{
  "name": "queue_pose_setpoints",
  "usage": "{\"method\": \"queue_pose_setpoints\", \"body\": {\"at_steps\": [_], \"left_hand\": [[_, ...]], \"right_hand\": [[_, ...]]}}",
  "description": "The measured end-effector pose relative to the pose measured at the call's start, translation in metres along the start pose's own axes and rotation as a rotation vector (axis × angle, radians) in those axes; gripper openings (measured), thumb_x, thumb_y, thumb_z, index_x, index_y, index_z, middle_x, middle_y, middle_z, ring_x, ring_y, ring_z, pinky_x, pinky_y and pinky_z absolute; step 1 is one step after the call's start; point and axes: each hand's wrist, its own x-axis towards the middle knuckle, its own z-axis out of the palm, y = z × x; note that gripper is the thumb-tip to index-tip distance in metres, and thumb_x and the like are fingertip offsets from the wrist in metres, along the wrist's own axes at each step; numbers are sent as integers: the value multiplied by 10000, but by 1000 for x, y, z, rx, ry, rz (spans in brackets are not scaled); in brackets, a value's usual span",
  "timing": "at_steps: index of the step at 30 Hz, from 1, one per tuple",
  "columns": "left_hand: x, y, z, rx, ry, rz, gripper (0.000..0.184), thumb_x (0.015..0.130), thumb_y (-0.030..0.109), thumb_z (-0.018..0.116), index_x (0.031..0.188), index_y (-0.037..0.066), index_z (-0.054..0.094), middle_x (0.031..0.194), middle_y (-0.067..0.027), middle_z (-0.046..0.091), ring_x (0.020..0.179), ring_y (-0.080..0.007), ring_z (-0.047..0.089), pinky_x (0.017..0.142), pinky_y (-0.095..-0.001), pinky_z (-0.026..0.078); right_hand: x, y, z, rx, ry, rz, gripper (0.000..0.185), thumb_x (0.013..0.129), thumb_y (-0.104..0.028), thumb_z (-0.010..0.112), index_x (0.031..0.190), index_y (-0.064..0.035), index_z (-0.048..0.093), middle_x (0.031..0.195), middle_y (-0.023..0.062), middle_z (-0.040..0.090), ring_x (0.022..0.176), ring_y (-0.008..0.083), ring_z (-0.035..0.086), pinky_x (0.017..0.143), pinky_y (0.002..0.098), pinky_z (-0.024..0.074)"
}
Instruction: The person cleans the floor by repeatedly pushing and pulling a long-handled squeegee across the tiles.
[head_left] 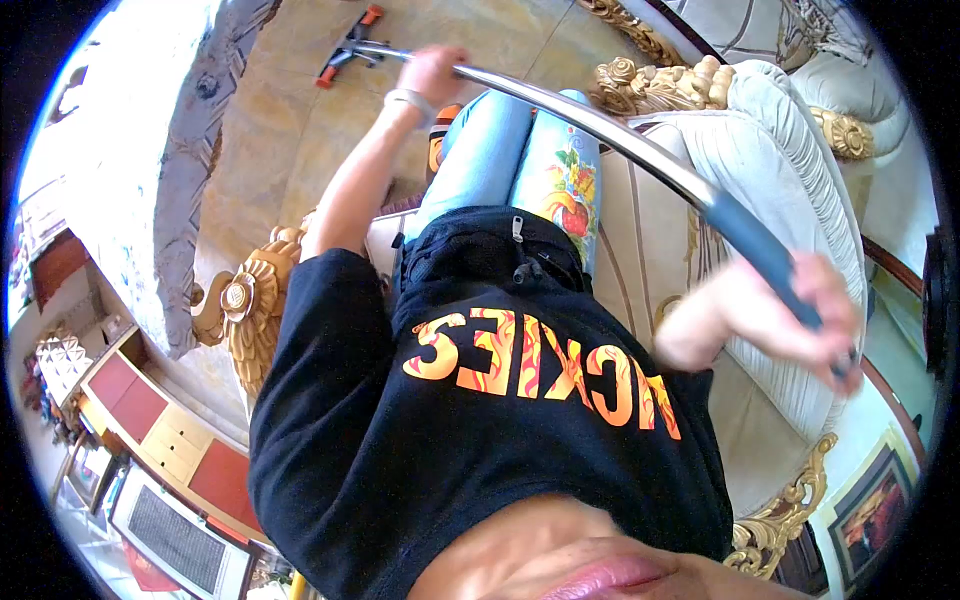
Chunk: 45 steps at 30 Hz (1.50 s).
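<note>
A long mop-like pole (580,117) runs across the view, with a silver shaft and a dark blue grip (755,250). Its far end carries a narrow T-shaped head (347,47) with orange tips, and no cloth shows on it. My left hand (432,77), a pale band at its wrist, is closed round the shaft near that head. At the opposite end my right hand (810,315), slightly smeared by motion, wraps the blue grip close to its tip. The pole slants over my legs in light blue jeans (485,150).
I sit on a cream upholstered seat with carved gold armrests (255,300) and a padded back (790,150). Tiled floor (270,130) lies ahead. A white-covered piece of furniture (130,170) stands at left, with a red and cream cabinet (170,430) behind.
</note>
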Motion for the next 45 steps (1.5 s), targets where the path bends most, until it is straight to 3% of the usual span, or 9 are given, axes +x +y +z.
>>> {"method": "queue_pose_setpoints", "body": {"at_steps": [3,8,9,11,22,31,39,42,45], "left_hand": [[-10,-66,-26,186,185,-142,189,674,176,652,850,127,607,910,-92,616,899,-290,568,775,-385,466],[-30,-98,-58,225,386,-106,209,659,142,659,857,120,595,964,-71,595,952,-285,537,824,-386,443],[-35,-98,-60,268,423,-70,208,655,133,657,853,122,595,952,-64,595,950,-281,538,813,-383,449],[-44,-90,-57,263,263,-169,198,641,105,655,829,119,595,922,-43,593,933,-265,546,773,-376,468],[-19,50,-26,-1,140,379,183,726,137,640,877,54,580,812,-97,608,795,-284,588,722,-387,466],[-19,141,48,-285,-212,293,173,722,210,622,794,76,539,674,-141,595,662,-332,595,593,-432,457],[-30,36,21,-172,-167,-69,135,733,147,595,836,62,575,777,-155,607,760,-331,595,670,-418,465],[-59,-56,4,100,106,-239,173,738,234,621,819,81,611,801,-148,623,813,-328,597,720,-413,471],[-97,-131,-30,282,125,-629,400,721,333,656,1040,107,569,1102,-131,555,1078,-300,494,886,-407,419]], "right_hand": [[-80,25,9,443,-429,347,178,916,-245,378,825,-92,370,616,38,428,429,164,443,396,282,424],[-193,37,68,633,-845,528,99,829,-112,581,857,-17,578,819,55,606,757,138,591,632,253,465],[-204,32,68,666,-954,920,127,830,-131,595,917,-41,583,863,60,614,745,121,575,656,255,467],[-238,58,66,595,-1204,841,146,822,-130,608,950,-68,576,898,45,620,763,98,560,687,248,463],[-46,75,-42,439,-1131,838,108,808,-72,587,908,-30,586,976,77,638,842,118,581,756,264,456],[196,54,-136,841,-479,468,186,785,-287,438,678,-151,504,408,-111,444,347,-3,381,452,177,323],[96,112,-64,666,-539,537,270,797,-189,374,529,-196,347,408,-77,346,341,42,287,416,217,280],[-21,74,17,397,-402,622,119,740,-115,399,625,-135,420,485,-43,353,439,67,347,482,236,343],[-121,72,54,726,-778,902,161,852,-190,424,937,-67,484,698,44,508,708,173,495,730,345,418]]}}
